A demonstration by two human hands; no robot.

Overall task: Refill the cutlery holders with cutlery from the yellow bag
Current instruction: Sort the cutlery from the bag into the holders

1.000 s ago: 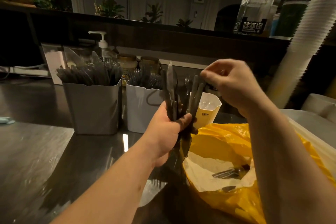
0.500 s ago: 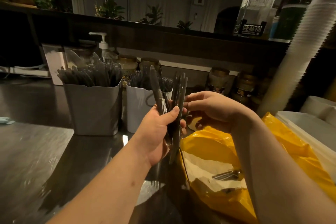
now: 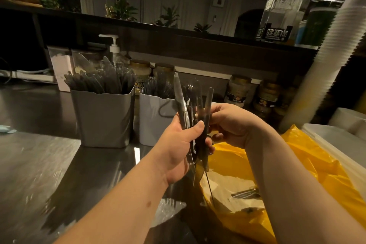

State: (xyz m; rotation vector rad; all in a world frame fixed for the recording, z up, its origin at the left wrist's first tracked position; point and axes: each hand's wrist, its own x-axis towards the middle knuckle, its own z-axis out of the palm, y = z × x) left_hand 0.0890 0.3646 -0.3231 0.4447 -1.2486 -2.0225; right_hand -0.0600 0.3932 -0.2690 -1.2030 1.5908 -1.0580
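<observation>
My left hand (image 3: 179, 144) grips a bundle of clear plastic cutlery (image 3: 181, 103) upright above the steel counter, a knife blade sticking out on top. My right hand (image 3: 230, 123) is beside it, its fingers curled round the right side of the same bundle. The open yellow bag (image 3: 309, 164) lies at the lower right with a fork (image 3: 246, 193) on the white paper inside. Behind the hands stand two holders: a grey one (image 3: 103, 119) packed with knives and a white one (image 3: 154, 121) holding forks.
A soap pump bottle (image 3: 113, 47) and several jars (image 3: 238, 91) line the back wall. A tall stack of white cups (image 3: 332, 53) leans at the right beside a white tub (image 3: 336, 134). A clear wrapper with a fork (image 3: 168, 207) lies on the counter (image 3: 39, 164).
My right hand came down from above the bundle to its right side and closed its fingers on it. The left hand raised the bundle a little. The small white cup is now hidden.
</observation>
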